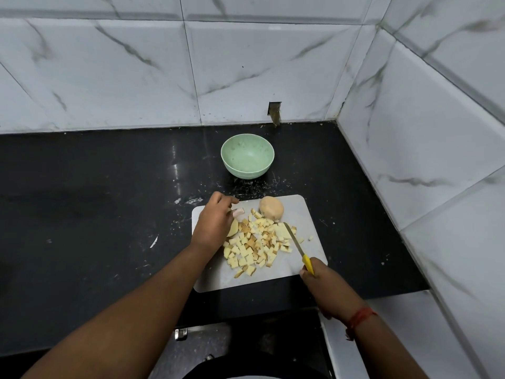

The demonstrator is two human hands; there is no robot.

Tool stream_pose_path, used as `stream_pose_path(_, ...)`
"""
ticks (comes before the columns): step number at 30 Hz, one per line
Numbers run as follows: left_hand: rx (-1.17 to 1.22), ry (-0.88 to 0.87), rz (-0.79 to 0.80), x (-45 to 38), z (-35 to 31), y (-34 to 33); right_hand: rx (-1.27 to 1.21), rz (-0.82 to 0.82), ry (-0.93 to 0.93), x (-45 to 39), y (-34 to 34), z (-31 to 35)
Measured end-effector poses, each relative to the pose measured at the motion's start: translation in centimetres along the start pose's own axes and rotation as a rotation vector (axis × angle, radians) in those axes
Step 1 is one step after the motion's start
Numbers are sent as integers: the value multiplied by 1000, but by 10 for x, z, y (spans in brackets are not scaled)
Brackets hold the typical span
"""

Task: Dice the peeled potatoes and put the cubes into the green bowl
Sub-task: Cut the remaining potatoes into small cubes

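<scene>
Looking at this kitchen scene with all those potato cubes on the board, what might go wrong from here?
1. The left hand rests right beside the cube pile, near the knife gripped by the right hand; a slip might nick a finger.
2. The green bowl sits apart, beyond the cutting board, so cubes may drop onto the counter during transfer.
3. The whole peeled potato lies near the board's far edge and might roll off.
</scene>
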State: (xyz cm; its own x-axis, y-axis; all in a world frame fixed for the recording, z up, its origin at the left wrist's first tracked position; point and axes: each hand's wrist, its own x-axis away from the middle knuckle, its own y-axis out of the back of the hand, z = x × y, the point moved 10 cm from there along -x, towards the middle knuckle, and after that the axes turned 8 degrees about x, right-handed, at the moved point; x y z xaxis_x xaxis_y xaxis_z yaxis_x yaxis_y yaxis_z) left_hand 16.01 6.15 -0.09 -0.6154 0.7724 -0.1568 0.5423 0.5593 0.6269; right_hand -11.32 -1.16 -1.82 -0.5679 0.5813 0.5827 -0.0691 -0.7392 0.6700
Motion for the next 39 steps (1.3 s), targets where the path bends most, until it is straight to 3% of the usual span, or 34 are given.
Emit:
stream_pose_path(10,100,153,-96,-2,11,9,19,-11,6,-12,16,-14)
stream_pose_path(18,305,339,-293,6,21,19,-14,9,59,-19,29,-22)
stream_pose_path(23,267,357,-283,11,20,19,-118,47,79,-20,32,-24)
stream_pose_path(28,373,446,-321,19,21,16,-132,62,84,-21,35,-25)
stream_pose_path(33,111,383,-350,22,10,24,-139,48,74,-25,41,-23)
stream_pose_path(39,76,368,-298,22,12,19,-138,74,72,-25,35,-19)
